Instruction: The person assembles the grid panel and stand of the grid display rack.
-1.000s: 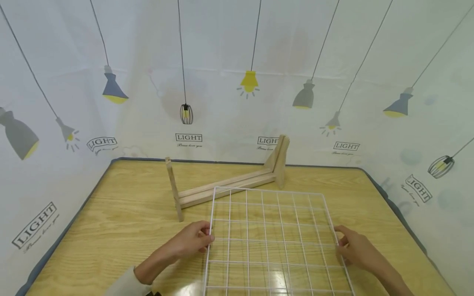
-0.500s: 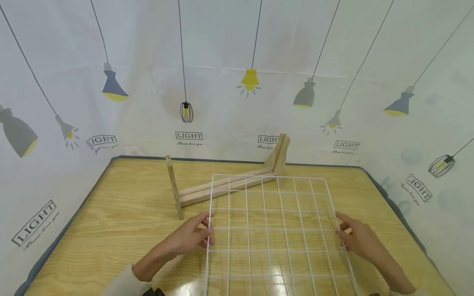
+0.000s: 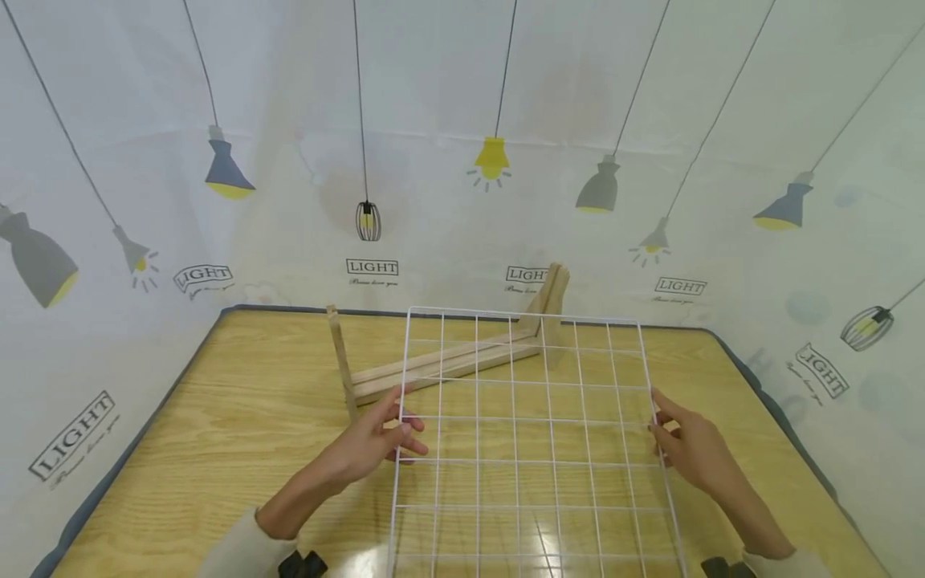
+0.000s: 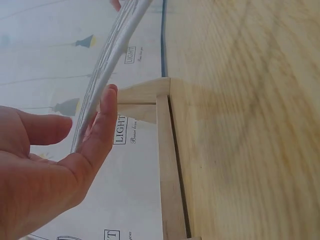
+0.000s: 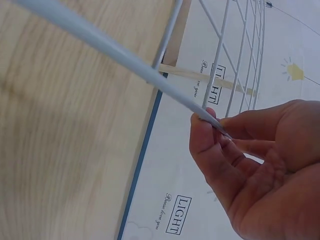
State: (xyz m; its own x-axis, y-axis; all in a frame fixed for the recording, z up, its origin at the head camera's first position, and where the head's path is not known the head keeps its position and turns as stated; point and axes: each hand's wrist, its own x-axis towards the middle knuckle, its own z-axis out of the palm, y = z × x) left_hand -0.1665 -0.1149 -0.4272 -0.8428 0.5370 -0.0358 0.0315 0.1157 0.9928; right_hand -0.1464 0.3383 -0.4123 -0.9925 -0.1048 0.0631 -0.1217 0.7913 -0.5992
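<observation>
A white wire grid panel (image 3: 514, 419) is held up, tilted, over the wooden table. My left hand (image 3: 357, 453) holds its left edge; in the left wrist view the fingers lie under the wire (image 4: 106, 67) with the thumb on the other side. On the opposite edge, my right hand (image 3: 694, 449) pinches the rim wire (image 5: 125, 55) between thumb and fingers. Behind the panel's far part stands a wooden frame (image 3: 462, 363), a grooved rail joining two upright end pieces. The panel's near edge is cut off in the head view.
The wood-grain tabletop (image 3: 238, 449) ends at a dark blue edge along the back and sides. A white curtain (image 3: 426, 96) printed with lamps and LIGHT labels hangs around it. Dark wrist devices (image 3: 302, 564) show at the bottom.
Both hands have raised the grid panel and moved it forward, so its far edge now overlaps the wooden frame more. The frame has stayed in place.
</observation>
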